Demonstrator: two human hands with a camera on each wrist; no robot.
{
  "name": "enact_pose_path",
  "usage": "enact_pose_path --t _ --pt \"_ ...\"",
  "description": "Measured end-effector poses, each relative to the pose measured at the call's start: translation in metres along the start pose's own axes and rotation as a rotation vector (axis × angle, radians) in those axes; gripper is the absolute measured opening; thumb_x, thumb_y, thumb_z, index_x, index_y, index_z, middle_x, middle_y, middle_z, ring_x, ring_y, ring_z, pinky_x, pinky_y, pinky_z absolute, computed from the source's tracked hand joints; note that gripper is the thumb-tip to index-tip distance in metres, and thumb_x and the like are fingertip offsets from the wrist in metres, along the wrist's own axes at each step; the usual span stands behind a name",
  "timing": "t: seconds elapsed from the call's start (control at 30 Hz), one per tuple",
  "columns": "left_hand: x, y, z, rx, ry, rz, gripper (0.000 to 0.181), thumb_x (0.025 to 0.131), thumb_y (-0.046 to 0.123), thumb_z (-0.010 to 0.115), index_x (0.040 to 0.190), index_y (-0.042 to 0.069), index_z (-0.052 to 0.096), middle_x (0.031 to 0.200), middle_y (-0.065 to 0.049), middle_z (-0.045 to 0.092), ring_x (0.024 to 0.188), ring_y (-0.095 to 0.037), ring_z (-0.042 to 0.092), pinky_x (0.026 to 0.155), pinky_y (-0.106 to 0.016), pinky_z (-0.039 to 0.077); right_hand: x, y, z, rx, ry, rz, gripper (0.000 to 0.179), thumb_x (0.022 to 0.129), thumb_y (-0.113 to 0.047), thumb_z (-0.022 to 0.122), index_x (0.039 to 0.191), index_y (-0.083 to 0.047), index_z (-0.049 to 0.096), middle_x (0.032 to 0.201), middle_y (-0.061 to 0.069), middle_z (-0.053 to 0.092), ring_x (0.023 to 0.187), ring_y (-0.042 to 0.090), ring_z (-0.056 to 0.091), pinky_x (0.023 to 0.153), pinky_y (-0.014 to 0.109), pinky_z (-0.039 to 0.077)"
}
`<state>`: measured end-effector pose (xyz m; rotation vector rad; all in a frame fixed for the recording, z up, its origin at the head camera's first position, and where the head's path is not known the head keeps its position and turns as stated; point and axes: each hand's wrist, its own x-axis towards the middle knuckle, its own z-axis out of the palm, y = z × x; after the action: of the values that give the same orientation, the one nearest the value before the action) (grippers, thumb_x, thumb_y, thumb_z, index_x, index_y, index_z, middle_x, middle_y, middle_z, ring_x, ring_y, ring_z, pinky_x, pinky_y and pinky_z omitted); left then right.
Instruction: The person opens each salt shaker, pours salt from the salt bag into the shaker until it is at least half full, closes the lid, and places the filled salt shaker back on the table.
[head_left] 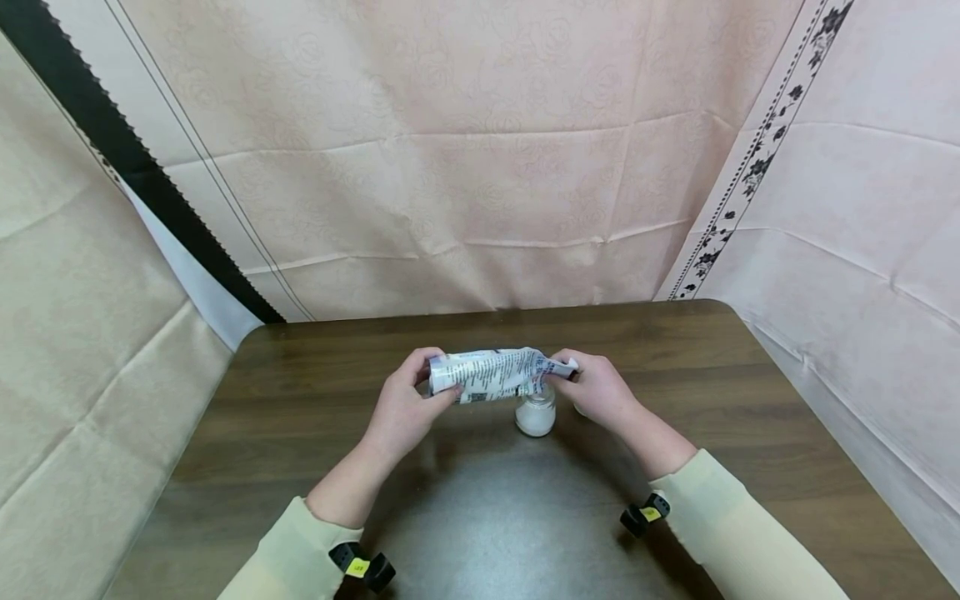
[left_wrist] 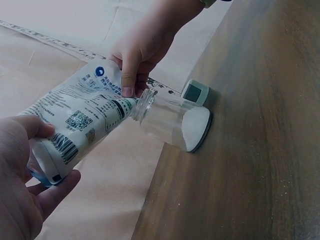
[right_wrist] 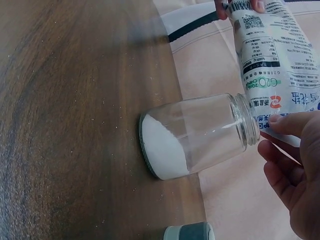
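A white printed salt bag [head_left: 487,375] is held nearly level above the table, its mouth end at the rim of a clear glass jar [right_wrist: 210,125]. My left hand [head_left: 397,412] grips the closed end of the bag, thumb on the near side and fingers behind. At the other end my right hand [head_left: 600,396] pinches the bag's mouth between thumb and fingers, as the right wrist view shows close up. The jar stands upright on the table with white grains [right_wrist: 162,150] heaped in its bottom, sloping to one side.
Beside the jar lies a small pale cap [left_wrist: 196,93] with a dark face, mostly hidden by my right hand in the head view. Tiny white specks dot the brown wooden table [head_left: 300,467]. Patterned cloth [head_left: 450,167] hangs behind the table's far edge.
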<state>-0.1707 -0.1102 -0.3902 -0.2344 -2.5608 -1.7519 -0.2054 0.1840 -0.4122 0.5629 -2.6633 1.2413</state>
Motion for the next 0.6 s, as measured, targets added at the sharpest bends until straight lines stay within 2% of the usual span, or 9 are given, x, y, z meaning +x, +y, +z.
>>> enact_pose_path --t 0.27,0.6 --pt "0.0004 0.0002 0.0012 0.007 0.008 -0.01 0.041 0.084 0.015 0.08 0.116 0.02 0.055 0.121 -0.006 0.063 0.107 -0.026 0.062 0.081 -0.04 0.057 0.0002 0.0011 0.0003 0.006 -0.01 -0.012 0.009 0.088 -0.01 0.075 0.091 -0.017 0.071 0.084 -0.007 0.069 0.072 0.014 0.057 0.062 0.032 0.048" --pt "0.0014 -0.0012 0.0011 0.001 0.006 -0.007 0.041 0.085 0.015 0.08 0.117 0.019 0.055 0.121 -0.006 0.063 0.108 -0.026 0.062 0.081 -0.04 0.057 0.0008 0.0028 0.0006 0.027 -0.038 0.007 0.011 0.088 -0.008 0.073 0.094 -0.017 0.071 0.089 -0.004 0.069 0.078 0.016 0.06 0.068 0.033 0.05"
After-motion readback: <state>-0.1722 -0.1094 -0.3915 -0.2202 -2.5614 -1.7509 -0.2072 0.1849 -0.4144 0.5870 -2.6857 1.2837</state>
